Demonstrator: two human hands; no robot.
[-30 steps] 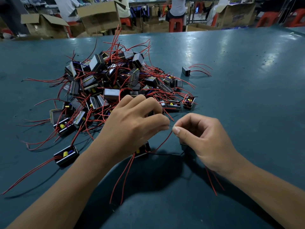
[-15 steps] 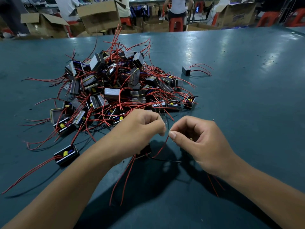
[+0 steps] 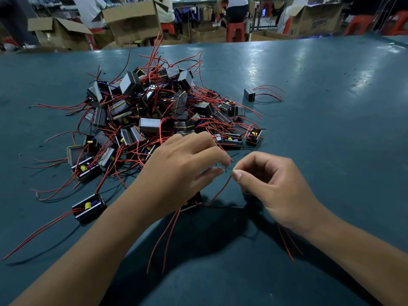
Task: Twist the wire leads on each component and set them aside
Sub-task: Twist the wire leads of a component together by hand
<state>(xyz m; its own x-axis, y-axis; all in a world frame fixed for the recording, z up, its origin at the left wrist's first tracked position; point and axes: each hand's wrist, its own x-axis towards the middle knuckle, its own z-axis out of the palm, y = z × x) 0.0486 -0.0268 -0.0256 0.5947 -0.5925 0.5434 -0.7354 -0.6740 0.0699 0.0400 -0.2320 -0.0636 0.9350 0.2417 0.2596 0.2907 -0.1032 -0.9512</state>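
From the head camera, the left hand [image 3: 183,171] and the right hand [image 3: 276,191] are meeting just in front of the pile of components [image 3: 163,120], which is lying on the teal table [image 3: 331,151]. The left thumb and forefinger are closing on a thin bare wire end, with the other fingers arching loosely above. The right thumb and forefinger are pinching the tip of a red lead [image 3: 221,188], the remaining fingers curling inward. The two pinches are sitting almost tip to tip. The lead is running down to a black component [image 3: 192,203] half hidden under the left hand, on the near side of the pile. A lone component [image 3: 250,94] is resting right of the pile, well apart. Cardboard boxes [image 3: 130,18] are standing beyond the pile, past the table edge.
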